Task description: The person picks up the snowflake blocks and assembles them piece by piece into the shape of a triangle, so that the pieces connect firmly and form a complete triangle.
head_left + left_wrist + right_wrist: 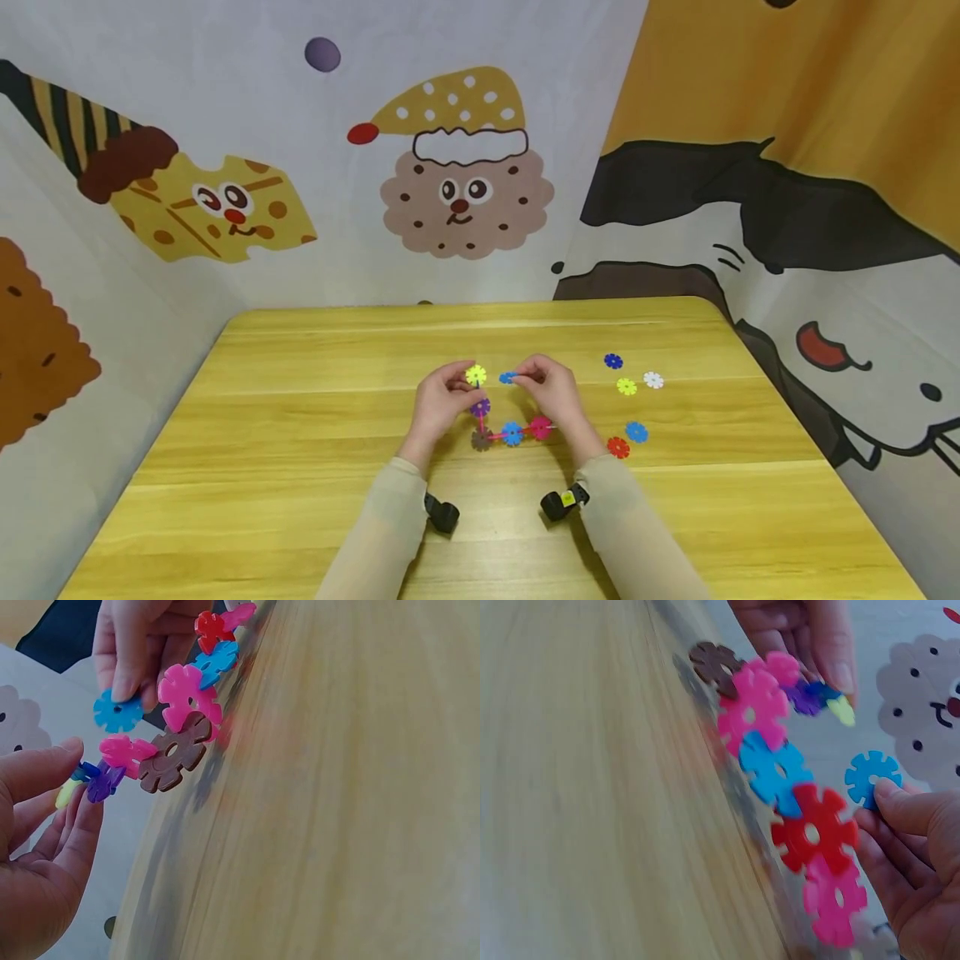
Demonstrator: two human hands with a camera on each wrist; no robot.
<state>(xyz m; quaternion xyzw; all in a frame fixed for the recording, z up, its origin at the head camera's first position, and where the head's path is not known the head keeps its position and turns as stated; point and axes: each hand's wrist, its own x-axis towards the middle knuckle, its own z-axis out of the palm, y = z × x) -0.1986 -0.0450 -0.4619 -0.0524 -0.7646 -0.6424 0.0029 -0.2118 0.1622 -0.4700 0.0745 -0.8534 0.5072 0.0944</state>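
My left hand [439,406] pinches one end of a chain of slotted snowflake discs, around its dark blue and purple [106,783] discs. A yellow disc [476,375] tips that end. From there the chain runs through pink to a brown disc [174,754], then bends rightward through pink, light blue [777,771], red [812,832] and pink [834,901] discs. Between thumb and fingers, my right hand [553,392] holds a single light blue disc [873,778]. That disc is apart from the chain, a short gap from the yellow one. The chain's far end is partly behind the right hand in the head view.
Loose discs lie on the wooden table [300,467] to the right: dark blue [613,361], yellow [626,387], white [653,380], light blue [637,432] and red [618,447]. Behind the table hangs a cartoon-printed cloth [285,50].
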